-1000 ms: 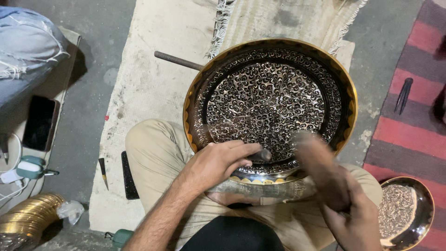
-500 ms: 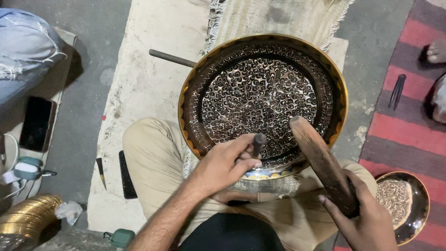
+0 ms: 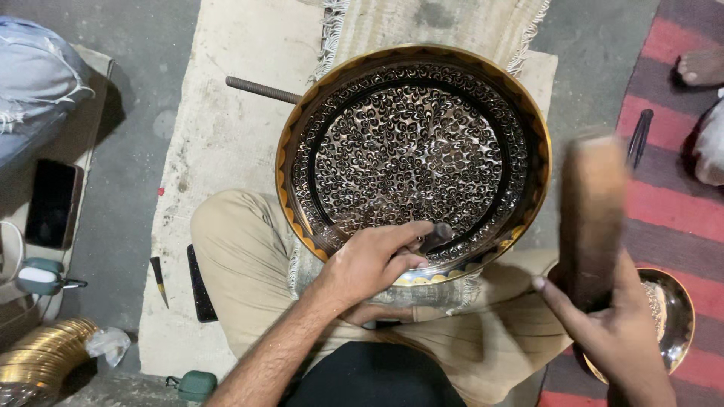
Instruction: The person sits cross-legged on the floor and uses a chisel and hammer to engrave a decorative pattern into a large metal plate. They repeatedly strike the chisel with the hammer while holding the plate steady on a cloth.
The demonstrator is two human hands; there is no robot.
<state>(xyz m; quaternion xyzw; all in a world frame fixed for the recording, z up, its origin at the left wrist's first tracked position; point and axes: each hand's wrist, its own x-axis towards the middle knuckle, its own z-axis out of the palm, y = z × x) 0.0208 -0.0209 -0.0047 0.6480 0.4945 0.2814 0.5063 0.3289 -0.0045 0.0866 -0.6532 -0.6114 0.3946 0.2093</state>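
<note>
Fingers [image 3: 392, 240] of the left hand [image 3: 369, 264] are seen curled tightly round a short dark punch [image 3: 436, 235], pinched near its lower end, with its tip set on the near inner band of the engraved tray [image 3: 413, 162].

Far left: a grey bundle of cloth [image 3: 34, 90] is noted at the upper edge, and a dark phone [image 3: 51, 203] lies flat below it. A stack of brass rims [image 3: 45, 358] is seen at the lower left corner, with a crumpled bit of plastic [image 3: 109, 343] just beside it.

Left of centre: a pale mat [image 3: 226, 151] is spread over the concrete floor. A small blade [image 3: 158, 280] and a flat black bar [image 3: 200, 286] lie on its near edge, beside the bent knee in beige trousers [image 3: 241, 264]. A threaded rod [image 3: 264, 89] is partly tucked under the tray's far left rim.

Centre: the tray, round and gold-rimmed with dense dark floral engraving, is propped on the lap and tilted toward the wearer.

Right: a wooden mallet [image 3: 592, 207], blurred, is gripped at its lower end by the closed right hand [image 3: 615, 332], raised well clear of the punch. A smaller engraved dish [image 3: 667, 316] is seen behind that hand on the red striped rug [image 3: 664, 211]. A thin dark tool [image 3: 639, 136] lies on the rug.
</note>
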